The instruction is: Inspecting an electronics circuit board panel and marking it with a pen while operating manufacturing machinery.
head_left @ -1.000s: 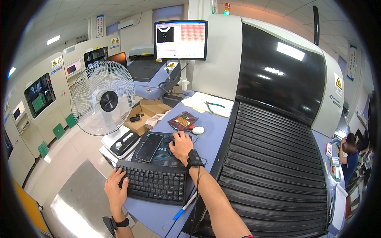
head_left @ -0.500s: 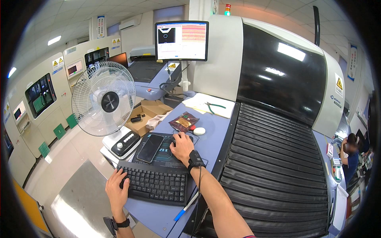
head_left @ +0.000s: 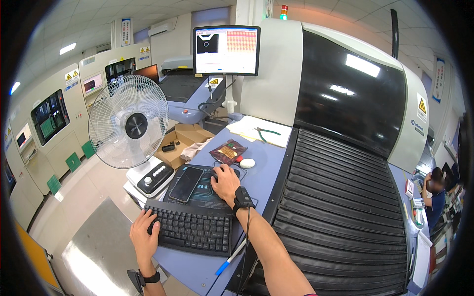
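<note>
While the left hand (head_left: 143, 239) rests spread on the keyboard (head_left: 193, 230), the right hand (head_left: 226, 184), well apart, clasps a mouse (head_left: 216, 173)

Here's the left hand (head_left: 144, 240), fingers spread over the left end of the keyboard (head_left: 192, 229). The right hand (head_left: 226, 185) curls over a mouse (head_left: 215, 173), mostly hidden under its fingers. Just left of those fingers, a phone (head_left: 186, 184) lies on the dark mat (head_left: 210, 196)! Beyond them, a dark red packet (head_left: 228, 152); beyond and rightward, a white disc (head_left: 247, 163), then green pliers (head_left: 269, 131) on paper (head_left: 243, 128). Up past the right fingertips, a lit monitor (head_left: 226, 52). Beyond the left fingers stands a fan (head_left: 135, 125), and right of both hands runs a black ribbed bed (head_left: 340, 212).
</note>
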Demonstrator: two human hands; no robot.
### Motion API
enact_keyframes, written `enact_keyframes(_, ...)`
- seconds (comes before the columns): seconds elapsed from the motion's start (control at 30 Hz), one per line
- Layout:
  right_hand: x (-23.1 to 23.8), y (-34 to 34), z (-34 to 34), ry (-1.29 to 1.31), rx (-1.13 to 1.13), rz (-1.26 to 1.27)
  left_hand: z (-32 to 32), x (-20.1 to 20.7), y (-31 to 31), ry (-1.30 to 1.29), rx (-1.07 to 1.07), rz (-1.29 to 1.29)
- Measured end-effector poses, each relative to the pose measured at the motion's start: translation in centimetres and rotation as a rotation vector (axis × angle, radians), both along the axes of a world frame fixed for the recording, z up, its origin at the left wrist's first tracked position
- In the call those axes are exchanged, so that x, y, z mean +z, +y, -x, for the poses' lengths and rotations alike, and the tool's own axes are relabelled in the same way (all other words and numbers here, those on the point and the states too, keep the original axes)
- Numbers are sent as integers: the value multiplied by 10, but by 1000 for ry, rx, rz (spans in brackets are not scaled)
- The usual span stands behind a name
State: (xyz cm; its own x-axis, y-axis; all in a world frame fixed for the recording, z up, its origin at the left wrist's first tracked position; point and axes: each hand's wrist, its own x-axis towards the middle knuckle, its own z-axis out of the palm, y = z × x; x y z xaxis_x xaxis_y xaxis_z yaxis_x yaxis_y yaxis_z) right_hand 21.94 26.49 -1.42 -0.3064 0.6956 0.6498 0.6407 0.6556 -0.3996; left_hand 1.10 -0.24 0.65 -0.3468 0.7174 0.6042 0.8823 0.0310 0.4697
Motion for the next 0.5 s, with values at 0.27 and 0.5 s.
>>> enact_keyframes(0.27,-1,0,-1,-4,7,-13,-1,-1,0,-21,2,-14)
enact_keyframes(0.5,3,-1,-1,-25,-4,34,0,-1,1,-9,3,-14)
